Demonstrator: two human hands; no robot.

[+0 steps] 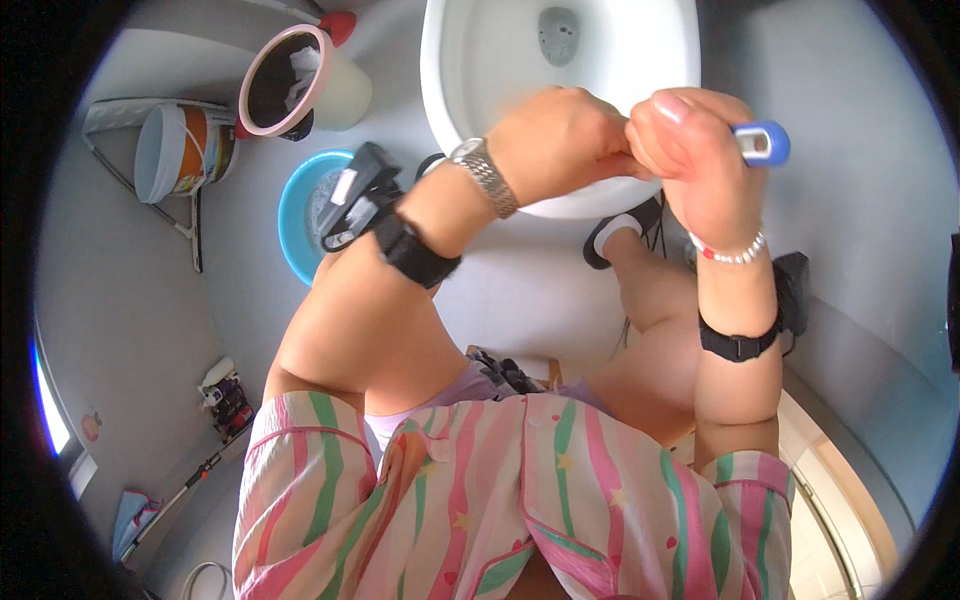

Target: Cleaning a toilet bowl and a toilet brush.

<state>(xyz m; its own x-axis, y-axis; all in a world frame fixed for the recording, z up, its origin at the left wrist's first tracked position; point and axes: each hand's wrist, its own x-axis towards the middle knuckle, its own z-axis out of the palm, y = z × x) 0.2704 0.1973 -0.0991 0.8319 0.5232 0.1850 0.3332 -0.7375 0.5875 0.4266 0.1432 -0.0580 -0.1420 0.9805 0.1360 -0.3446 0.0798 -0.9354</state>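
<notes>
My right hand (697,157) is wrapped around a handle with a blue and white end (763,144), which has a hanging hole. That end juts out on the right of the fist; the rest of the tool is hidden. Close against it, my left hand (566,146) has its fingers curled and is slightly blurred. Whether it also grips the handle cannot be seen. Both hands are above the front rim of a white toilet bowl (442,97). Dark specks show in the water (559,37) at the bottom of the bowl.
To the left stand a blue basin (291,217) with sudsy water and a pink-rimmed waste bin (349,94) holding crumpled paper. A white and orange bucket (191,146) is by the left wall, beside a metal-framed rack (139,180). A long pole (187,484) lies lower left.
</notes>
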